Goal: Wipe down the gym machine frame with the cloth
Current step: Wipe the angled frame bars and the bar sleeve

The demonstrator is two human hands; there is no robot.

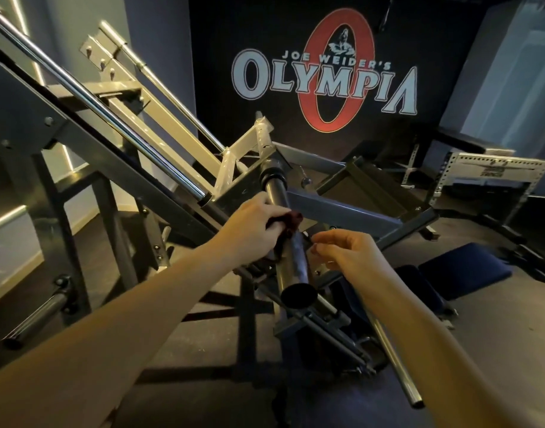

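Noted left of centre: left hand (252, 227) clenched round dark red cloth (291, 219), pressing it against dark tube (296, 261) of the machine, just below grey frame beam (342, 211). Found right hand (348, 251) just right of tube, fingers curled inward; cannot tell whether pinching anything.

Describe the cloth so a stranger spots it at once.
Start at the Olympia wall banner and drop to the thick dark tube pointing toward the camera. The cloth is bunched under the left hand on that tube, the only dark red thing among grey metal.
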